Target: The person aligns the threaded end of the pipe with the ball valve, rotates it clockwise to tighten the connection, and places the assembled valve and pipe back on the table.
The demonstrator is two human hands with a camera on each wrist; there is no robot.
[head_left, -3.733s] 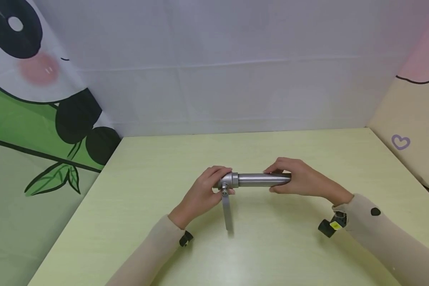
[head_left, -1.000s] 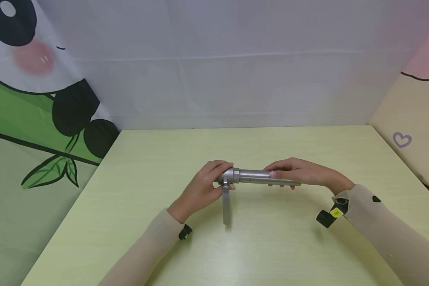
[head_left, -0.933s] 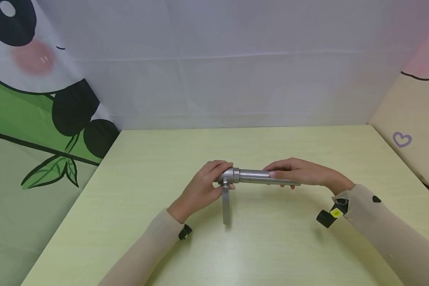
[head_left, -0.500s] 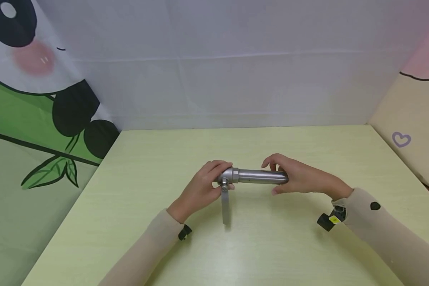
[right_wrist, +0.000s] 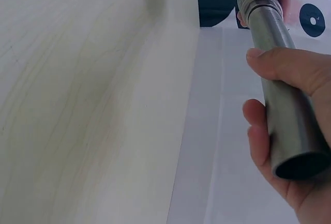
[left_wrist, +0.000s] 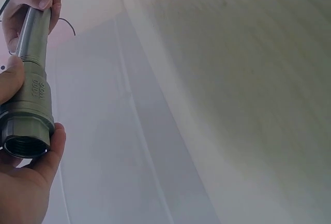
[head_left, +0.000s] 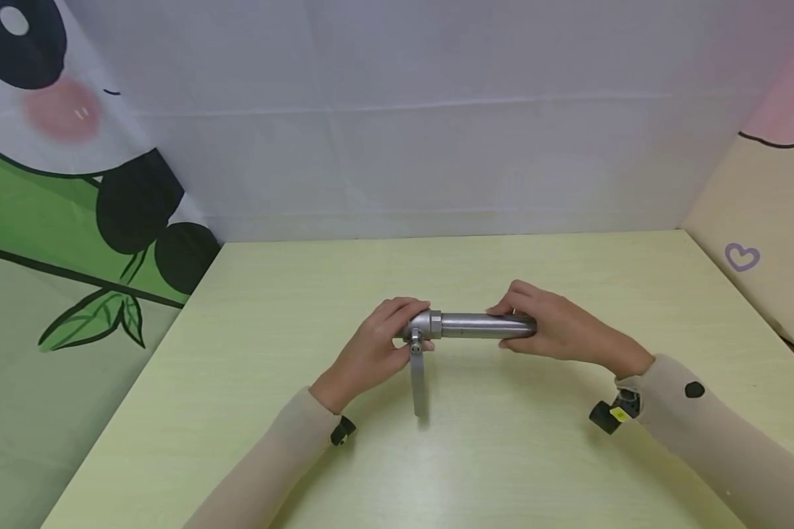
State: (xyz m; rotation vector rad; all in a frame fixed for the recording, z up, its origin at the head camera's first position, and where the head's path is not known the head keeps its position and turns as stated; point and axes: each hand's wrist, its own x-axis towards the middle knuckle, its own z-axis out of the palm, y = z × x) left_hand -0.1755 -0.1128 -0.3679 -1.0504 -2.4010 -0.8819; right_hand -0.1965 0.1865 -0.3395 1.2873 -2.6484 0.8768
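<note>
A smooth, silver-grey metal pipe (head_left: 473, 325) spans the space between the two hands, joined at its left-hand end to a dull grey metal valve (head_left: 420, 323) with a hexagonal collar (head_left: 437, 324). A flat grey metal lever (head_left: 417, 386) extends from the valve, just beside the left hand, back toward the person. Raised lettering (left_wrist: 37, 89), including "1000", marks the valve body, and its threaded round mouth (left_wrist: 26, 146) opens beside the left fingers.

In the head view the left hand (head_left: 370, 353) covers the valve's outer end, and the right hand (head_left: 562, 327) hides part of the pipe's far end. Each wrist view cuts off its own hand at the picture's edge; how deep the pipe sits in the valve cannot be told.

The left hand is curled round the valve, thumb opposite fingers. The right hand bends in from the other side, its thumb and fingers wrapped round the pipe near its dark open end (right_wrist: 305, 166). Both hold the assembly above the pale wood-grain table (head_left: 490, 455).
</note>
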